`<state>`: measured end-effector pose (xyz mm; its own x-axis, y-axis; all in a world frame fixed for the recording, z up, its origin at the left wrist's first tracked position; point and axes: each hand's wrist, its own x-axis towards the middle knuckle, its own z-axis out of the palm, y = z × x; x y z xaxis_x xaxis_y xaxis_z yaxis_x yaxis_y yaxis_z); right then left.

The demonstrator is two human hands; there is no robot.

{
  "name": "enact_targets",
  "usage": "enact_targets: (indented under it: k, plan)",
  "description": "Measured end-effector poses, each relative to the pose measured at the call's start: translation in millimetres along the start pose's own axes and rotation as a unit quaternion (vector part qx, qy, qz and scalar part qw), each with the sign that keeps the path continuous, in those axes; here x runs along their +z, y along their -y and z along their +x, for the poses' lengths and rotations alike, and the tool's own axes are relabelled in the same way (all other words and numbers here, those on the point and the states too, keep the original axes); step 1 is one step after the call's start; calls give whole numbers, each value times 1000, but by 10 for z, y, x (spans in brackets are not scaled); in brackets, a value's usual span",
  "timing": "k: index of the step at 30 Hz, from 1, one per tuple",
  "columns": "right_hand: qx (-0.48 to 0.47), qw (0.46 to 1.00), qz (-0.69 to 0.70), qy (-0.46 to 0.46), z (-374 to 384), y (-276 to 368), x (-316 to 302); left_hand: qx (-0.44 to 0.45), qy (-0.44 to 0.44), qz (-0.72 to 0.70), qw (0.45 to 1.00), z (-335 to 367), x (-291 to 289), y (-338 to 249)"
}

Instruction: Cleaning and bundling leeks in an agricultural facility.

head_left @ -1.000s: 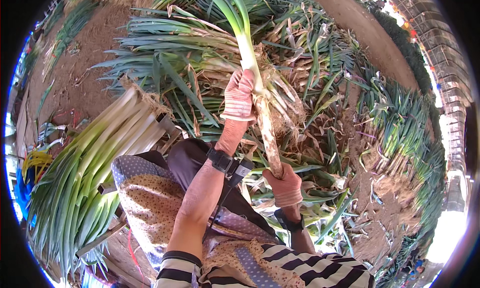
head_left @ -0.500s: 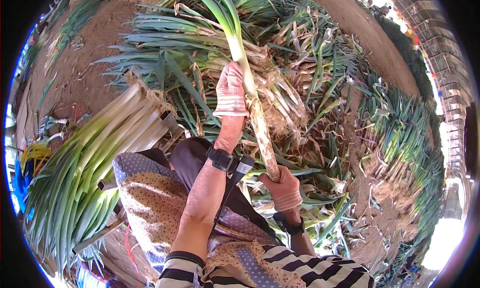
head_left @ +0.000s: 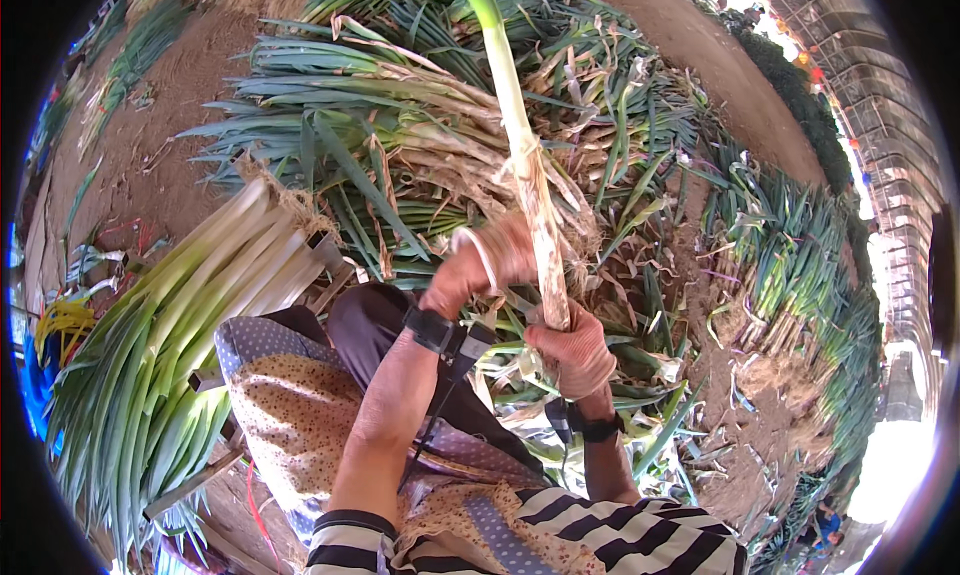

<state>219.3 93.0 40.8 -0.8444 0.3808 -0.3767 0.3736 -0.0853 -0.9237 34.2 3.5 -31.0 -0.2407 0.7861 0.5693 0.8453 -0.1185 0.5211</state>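
My right hand (head_left: 575, 353), in a pale striped work glove, is closed round the low end of a large green onion (head_left: 520, 140). The stalk stands nearly upright, its green top running out of view and brown dry skin (head_left: 543, 245) still round its lower part. Close beside that lower part is my gloved left hand (head_left: 500, 255), smeared by motion. Its fingers seem to be at or behind the stalk, and their grip cannot be made out.
A bundle of clean green onions (head_left: 200, 305) lies on a metal rack at my left. Ahead is a heap of untrimmed green onions (head_left: 370, 100). Loose peeled leaves (head_left: 640, 375) lie by my right hand; more green onions (head_left: 790, 265) line the right side.
My left hand has come down from the white shank to the stalk's brown lower part. The stalk has swung more upright, and my right hand has risen slightly with it.
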Motion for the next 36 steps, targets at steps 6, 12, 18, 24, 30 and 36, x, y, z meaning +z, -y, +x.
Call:
enact_targets:
  k: [6, 12, 18, 24, 30, 36]
  plan:
    - [21, 999, 24, 18, -35, 134, -135, -207, 172, 145, 952, 184, 280, -35]
    - [96, 989, -4, 117, -191, -205, -291, -133, -310, -737, 586, 358, -519, 3]
    - [-188, 911, -368, -14, 394, -902, -246, -125, -374, -717, 575, 254, -542, 48]
    - [-301, 946, -120, -21, 720, 108, 319, -172, -381, -658, 626, 274, -463, -37]
    - [-313, 947, -40, 64, 964, 161, 363, -228, -417, -644, 600, 349, -358, -184]
    - [-197, 796, 441, 365, 562, 10, 21, -217, -409, -671, 579, 213, -458, 14]
